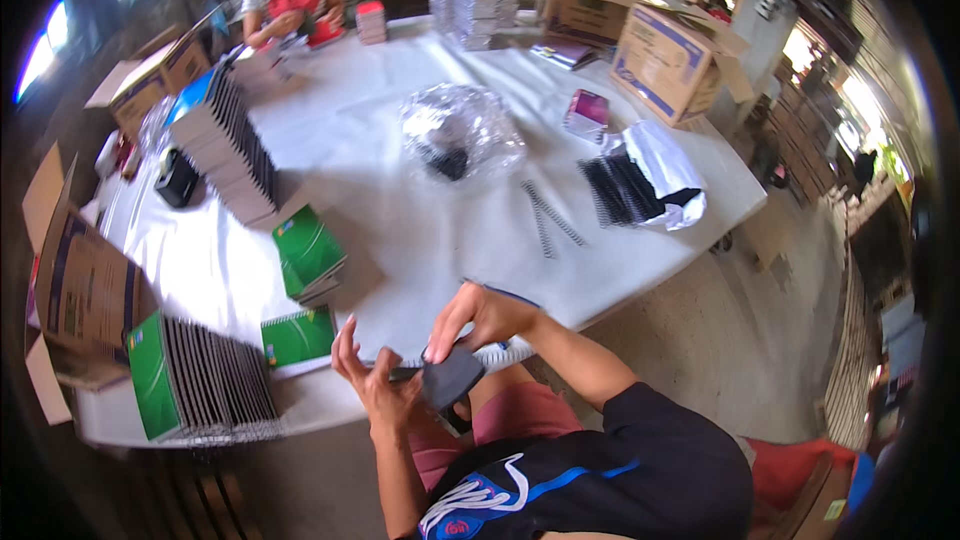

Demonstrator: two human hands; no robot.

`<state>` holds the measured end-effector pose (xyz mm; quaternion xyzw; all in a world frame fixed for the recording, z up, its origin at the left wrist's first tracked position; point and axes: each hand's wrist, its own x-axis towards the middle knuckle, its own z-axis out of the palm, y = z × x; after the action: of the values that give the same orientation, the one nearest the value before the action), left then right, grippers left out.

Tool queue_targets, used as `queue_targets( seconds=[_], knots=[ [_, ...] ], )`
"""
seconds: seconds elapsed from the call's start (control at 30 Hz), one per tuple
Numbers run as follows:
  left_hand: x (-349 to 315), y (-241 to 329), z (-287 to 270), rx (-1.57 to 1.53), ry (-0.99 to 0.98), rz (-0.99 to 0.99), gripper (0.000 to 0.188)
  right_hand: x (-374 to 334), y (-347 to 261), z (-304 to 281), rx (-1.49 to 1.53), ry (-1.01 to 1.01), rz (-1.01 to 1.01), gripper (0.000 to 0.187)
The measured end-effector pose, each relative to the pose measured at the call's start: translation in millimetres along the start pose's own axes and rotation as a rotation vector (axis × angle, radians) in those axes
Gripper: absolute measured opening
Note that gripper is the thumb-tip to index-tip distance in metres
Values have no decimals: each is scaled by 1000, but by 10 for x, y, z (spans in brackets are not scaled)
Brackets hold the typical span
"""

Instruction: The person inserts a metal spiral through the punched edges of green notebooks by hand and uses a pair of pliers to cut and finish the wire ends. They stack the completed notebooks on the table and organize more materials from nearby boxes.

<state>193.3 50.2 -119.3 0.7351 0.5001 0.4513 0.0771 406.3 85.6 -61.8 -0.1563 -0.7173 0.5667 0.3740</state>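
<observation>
At the near edge of the table, a dark grey, flat-sided piece (452, 378) is between my two hands, in front of my lap. My right hand (485, 315) comes down over it from above, fingers bent onto its top. My left hand (380, 380) pinches its left side, with some fingers raised and spread. The kind of piece cannot be made out. Left of my left hand lies a green spiral notebook (297, 338). Beyond it is a small pile of green-covered notebooks (307, 252). A long row of green notebooks (205, 380) stands at the near left corner.
A tall notebook stack (225, 145) leans at the left. Crumpled clear plastic (465, 130) and loose black spiral coils (550, 220) lie mid-table. More coils (620, 190) spill from a white bag (665, 175). Cardboard boxes (665, 60) stand around. Another person (292, 0) sits across.
</observation>
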Motion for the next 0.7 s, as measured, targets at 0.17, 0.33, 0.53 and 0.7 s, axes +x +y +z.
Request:
queue_targets(
  seconds=[0.17,0.33,0.53,0.7],
  knots=[
    [7,-90,75,-189,19,-46,60,-128,211,15,74,235,57,37],
    [26,-59,68,-218,101,-28,66,-109,300,9,-238,323,193,33],
    [-70,-239,164,-385,139,-106,92,47,320,87,-264,305,271,33],
    [-24,-298,226,-376,117,-80,110,161,362,193,-177,269,190,34]
  ],
)
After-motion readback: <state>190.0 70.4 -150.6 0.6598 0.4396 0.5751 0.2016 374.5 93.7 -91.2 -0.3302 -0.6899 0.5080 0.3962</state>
